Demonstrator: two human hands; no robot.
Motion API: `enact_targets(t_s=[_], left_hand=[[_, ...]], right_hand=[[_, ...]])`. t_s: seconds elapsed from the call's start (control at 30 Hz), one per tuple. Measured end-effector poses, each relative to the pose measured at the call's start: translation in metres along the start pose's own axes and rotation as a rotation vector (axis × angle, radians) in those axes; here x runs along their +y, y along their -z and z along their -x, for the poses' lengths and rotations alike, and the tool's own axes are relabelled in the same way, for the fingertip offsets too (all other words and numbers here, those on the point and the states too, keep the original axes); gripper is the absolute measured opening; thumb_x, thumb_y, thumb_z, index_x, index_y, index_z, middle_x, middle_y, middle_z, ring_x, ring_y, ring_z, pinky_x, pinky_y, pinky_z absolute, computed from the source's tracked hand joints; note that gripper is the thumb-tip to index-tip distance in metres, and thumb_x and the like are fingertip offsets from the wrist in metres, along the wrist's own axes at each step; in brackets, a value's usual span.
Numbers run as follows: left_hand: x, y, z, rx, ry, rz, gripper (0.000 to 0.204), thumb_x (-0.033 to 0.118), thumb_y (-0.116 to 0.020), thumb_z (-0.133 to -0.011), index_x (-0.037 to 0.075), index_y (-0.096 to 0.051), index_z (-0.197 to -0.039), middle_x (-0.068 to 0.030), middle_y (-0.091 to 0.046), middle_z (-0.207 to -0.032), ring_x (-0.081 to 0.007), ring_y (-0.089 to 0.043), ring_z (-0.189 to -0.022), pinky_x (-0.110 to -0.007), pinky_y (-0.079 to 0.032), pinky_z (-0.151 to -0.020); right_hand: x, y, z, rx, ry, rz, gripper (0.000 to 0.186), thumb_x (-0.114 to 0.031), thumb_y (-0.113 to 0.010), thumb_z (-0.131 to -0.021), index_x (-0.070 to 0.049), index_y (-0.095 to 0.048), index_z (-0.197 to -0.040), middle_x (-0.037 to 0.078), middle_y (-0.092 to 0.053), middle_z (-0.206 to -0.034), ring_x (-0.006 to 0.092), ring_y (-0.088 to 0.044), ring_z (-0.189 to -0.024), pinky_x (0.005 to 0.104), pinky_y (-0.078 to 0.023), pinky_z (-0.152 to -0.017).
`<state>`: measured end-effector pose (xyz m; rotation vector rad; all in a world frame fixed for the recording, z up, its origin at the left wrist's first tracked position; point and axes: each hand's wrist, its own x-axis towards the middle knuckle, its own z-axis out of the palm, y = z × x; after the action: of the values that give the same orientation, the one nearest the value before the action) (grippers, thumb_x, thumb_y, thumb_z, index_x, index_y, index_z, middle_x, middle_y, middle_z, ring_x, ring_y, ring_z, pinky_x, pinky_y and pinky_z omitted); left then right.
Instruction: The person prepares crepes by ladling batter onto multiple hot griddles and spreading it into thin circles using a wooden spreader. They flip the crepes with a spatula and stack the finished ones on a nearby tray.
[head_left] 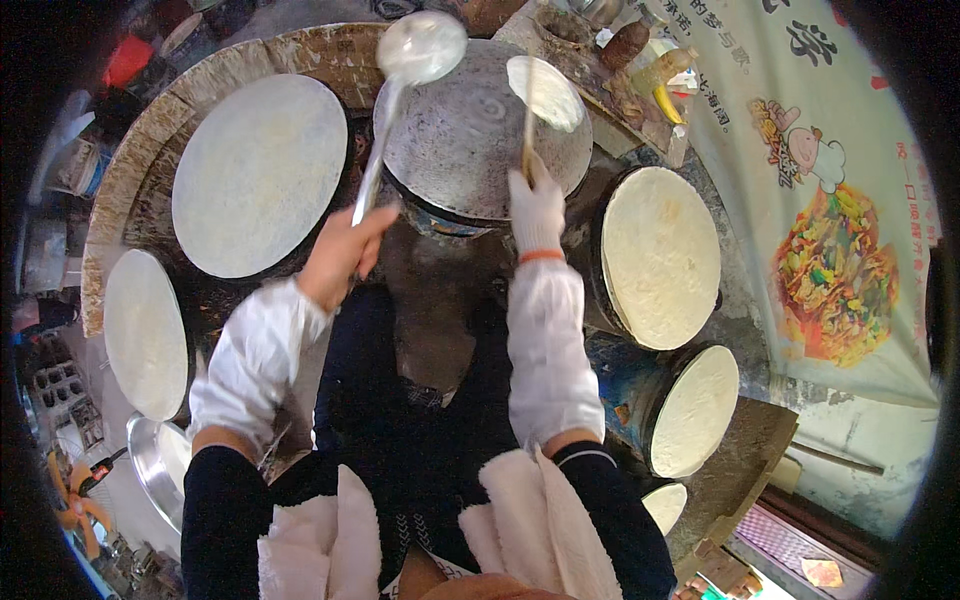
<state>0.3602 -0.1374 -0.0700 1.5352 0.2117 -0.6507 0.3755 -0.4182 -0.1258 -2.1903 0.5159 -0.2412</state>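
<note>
My bare left hand point(348, 248) is closed round the handle of a metal ladle point(372, 165). The ladle's bowl, smeared with white batter, hangs over the far left rim of a round dark griddle point(450, 150). A white patch of batter point(556, 98) lies at the griddle's far right. In a white glove, my right hand point(537, 205) grips a thin wooden stick point(529, 120) that reaches up across that batter. Motion blurs the stick, and I cannot tell whether its far end touches the batter.
More round griddles surround me, bearing pale flatbreads: a large one point(260, 175) at left, a smaller one point(147, 335) beyond it, and others point(662, 258) point(695, 412) at right. A metal basin point(152, 470) stands lower left. Bottles point(626, 45) crowd a board point(575, 60) behind; a printed banner point(740, 120) hangs right.
</note>
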Motion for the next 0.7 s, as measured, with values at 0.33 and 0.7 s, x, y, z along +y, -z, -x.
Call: enact_targets(t_s=[0.33,0.7], left_hand=[[-0.217,0.063,0.084,0.377,-0.103,-0.418,0.023,0.022,-0.066,-0.088,0.002,-0.066,-0.076,-0.0064,-0.059,-0.064,-0.0221,-0.058,-0.063,-0.036,-0.045,-0.063],[-0.247,0.068,0.119,0.456,-0.142,-0.572,0.027,0.019,-0.060,-0.083,0.001,-0.073,-0.097,-0.0163,-0.071,-0.102,-0.0355,-0.067,-0.086,-0.042,-0.051,-0.084]], right_hand=[[0.007,0.035,0.082,0.036,-0.274,0.671,0.056,-0.032,-0.055,-0.097,-0.023,-0.039,-0.150,0.025,-0.065,-0.107,0.0444,-0.068,-0.094,0.0533,-0.056,-0.078],[0.008,0.004,0.021,0.095,0.116,0.140,0.051,-0.028,-0.062,-0.090,-0.004,-0.060,-0.134,0.025,-0.069,-0.116,0.0414,-0.065,-0.110,0.0438,-0.050,-0.096]])
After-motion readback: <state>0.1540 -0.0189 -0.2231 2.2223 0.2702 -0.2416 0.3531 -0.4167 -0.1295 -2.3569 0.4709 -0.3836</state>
